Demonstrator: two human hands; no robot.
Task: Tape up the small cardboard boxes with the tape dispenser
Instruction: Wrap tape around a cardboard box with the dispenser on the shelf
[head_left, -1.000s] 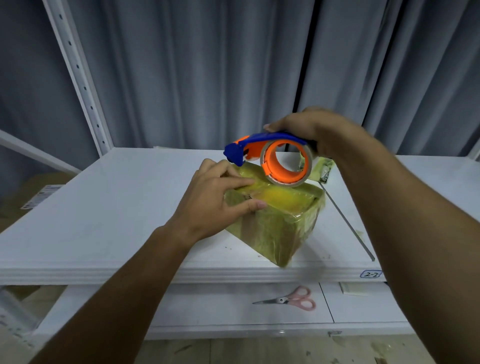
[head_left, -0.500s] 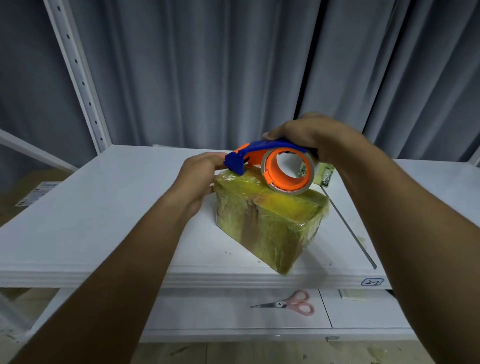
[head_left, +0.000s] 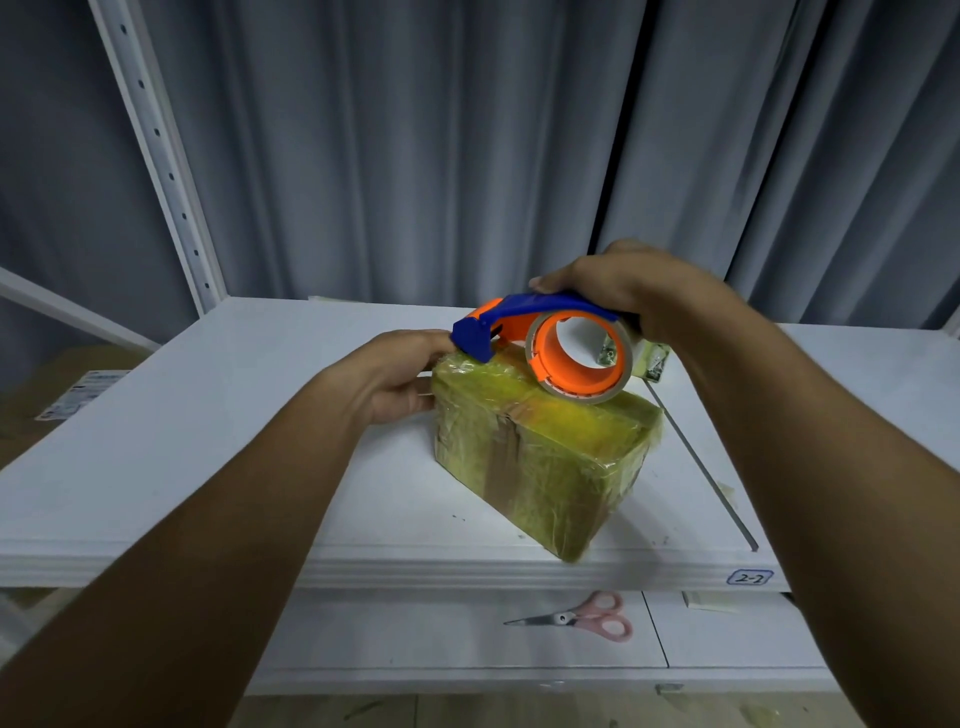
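Note:
A small cardboard box (head_left: 540, 457), wrapped in yellowish tape, sits on the white shelf (head_left: 208, 426) near its front edge. My right hand (head_left: 618, 283) grips the blue and orange tape dispenser (head_left: 550, 345) from above, its tape roll resting on the box's top and its blue nose at the box's far left corner. My left hand (head_left: 395, 374) presses against the box's left end face, fingers at the top corner beside the dispenser's nose.
Pink-handled scissors (head_left: 582, 619) lie on the lower shelf below the front edge. A thin metal rod (head_left: 701, 467) lies on the shelf right of the box. A small greenish packet (head_left: 652, 361) sits behind the dispenser. A white upright post (head_left: 156, 156) and grey curtain stand behind.
My left hand slid off the box's top to its left end. The box settled flat from a tilt. The dispenser stayed on top, shifting slightly.

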